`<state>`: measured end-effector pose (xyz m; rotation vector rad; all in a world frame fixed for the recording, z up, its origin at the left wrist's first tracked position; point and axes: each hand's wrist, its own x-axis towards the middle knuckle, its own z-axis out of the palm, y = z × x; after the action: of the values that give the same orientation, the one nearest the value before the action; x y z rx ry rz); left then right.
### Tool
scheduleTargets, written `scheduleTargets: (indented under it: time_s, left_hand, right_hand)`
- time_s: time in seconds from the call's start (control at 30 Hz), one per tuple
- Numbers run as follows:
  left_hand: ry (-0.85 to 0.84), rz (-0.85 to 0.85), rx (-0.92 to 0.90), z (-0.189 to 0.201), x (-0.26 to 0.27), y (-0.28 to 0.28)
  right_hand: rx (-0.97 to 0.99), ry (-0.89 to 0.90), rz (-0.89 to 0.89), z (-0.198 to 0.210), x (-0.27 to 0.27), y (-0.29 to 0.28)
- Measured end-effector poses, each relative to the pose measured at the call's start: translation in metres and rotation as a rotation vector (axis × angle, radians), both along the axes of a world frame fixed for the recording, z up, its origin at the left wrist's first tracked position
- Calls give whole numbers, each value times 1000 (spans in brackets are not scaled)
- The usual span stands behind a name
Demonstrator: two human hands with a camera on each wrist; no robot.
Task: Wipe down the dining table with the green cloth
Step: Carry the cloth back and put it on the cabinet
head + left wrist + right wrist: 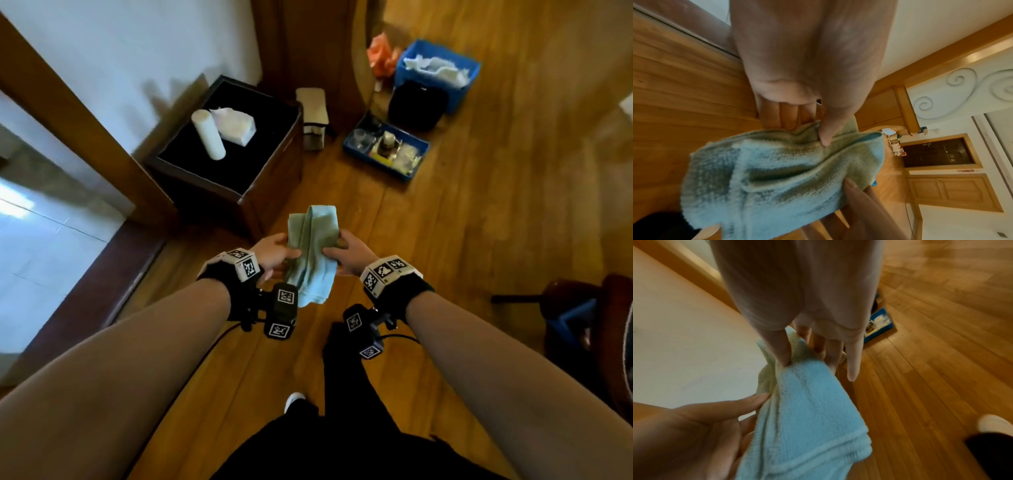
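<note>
green cloth (312, 253) | held bunched above wooden floor | left hand (274, 255), right hand (347, 253) each pinching an edge | step: readying cloth, likely folding | dining table unseen | next: carry to table

- The floor (479, 240) under the hands was warm brown wooden planks, with sheen to the far right.
- Ahead and left of the hands stood a dark cabinet (267, 171) against a white wall (137, 44).
- Further left, a wooden door frame (68, 120) slanted past a dark threshold (85, 298) to a pale tiled floor (41, 257), brightly lit.
- Ahead of the hands rose a wooden post (308, 44).
- To the right sat a dark chair (589, 308).
- The left wrist view showed wooden cupboards (953, 191) and a pale panel with swirls (962, 91).
</note>
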<state>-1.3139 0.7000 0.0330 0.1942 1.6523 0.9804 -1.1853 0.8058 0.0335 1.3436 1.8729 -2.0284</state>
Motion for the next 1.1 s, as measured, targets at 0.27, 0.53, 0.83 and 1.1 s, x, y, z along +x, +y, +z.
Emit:
scheduleTargets:
  time_s: [0.27, 0.53, 0.83, 1.1]
  left_hand:
    - [-134, 205, 56, -13, -100, 140]
    - [-96, 327, -46, -28, -207, 245]
    - [-197, 518, -66, -85, -348, 346]
    - [-279, 637, -151, -140, -438, 428]
  right_hand:
    - [109, -26, 219, -9, -123, 167]
    - [62, -132, 514, -34, -270, 294]
    - [263, -306, 615, -104, -443, 396]
    - [188, -349, 638, -171, -549, 467]
